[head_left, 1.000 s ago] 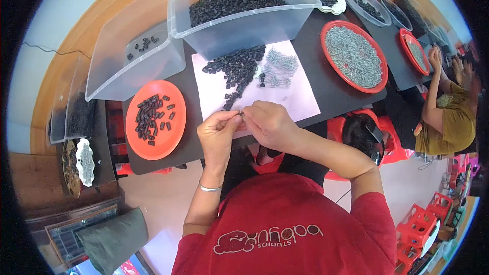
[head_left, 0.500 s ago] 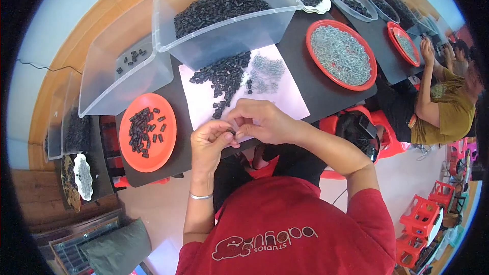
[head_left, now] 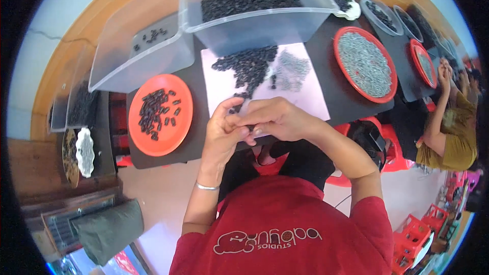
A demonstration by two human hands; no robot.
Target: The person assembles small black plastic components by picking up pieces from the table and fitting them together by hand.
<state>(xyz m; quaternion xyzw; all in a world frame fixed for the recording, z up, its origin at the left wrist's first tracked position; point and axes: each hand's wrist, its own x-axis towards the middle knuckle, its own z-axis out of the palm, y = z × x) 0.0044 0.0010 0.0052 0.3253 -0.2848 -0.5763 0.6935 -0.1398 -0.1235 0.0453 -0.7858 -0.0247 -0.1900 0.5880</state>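
My left hand [head_left: 222, 131] and my right hand [head_left: 281, 118] meet over the table's near edge, fingertips pressed together. Between the left thumb and fingers sits a small black plastic part [head_left: 250, 128], mostly covered. The right thumb and forefinger pinch at the same spot; whatever they grip is hidden. Just beyond the hands, a white sheet [head_left: 315, 103] bears a pile of black plastic parts [head_left: 249, 66] and a patch of small metal springs [head_left: 292, 71]. To the left, a red plate [head_left: 175, 131] holds several black pieces.
A large clear bin [head_left: 254, 28] full of black parts stands behind the sheet, beside a nearly bare clear bin [head_left: 137, 66]. At right is a red tray [head_left: 394, 79] heaped with grey metal pieces. Farther right, another person [head_left: 451, 137] works beside red stools [head_left: 411, 234].
The view has shifted, so the table things appear farther right. My right fingers have moved over the left fingertips, and the black part shows less than before.
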